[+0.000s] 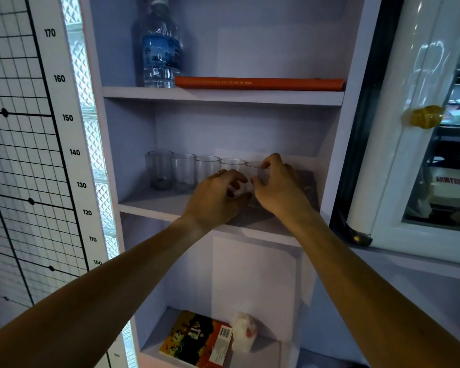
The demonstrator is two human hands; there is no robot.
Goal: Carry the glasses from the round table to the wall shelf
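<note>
On the middle board of the wall shelf, two upright glasses are being gripped, one glass by the left hand, the other glass by the right hand, at the right end of the row of glasses.

Both bare hands reach onto the middle board of a pale lilac wall shelf. Left hand and right hand close around clear drinking glasses at the right end of a row; blur hides the exact grip. Three more clear glasses stand upright to the left, side by side. Above: clear plastic water bottle, flat orange book. Below: colourful paperback, crumpled white wrapper.
</note>
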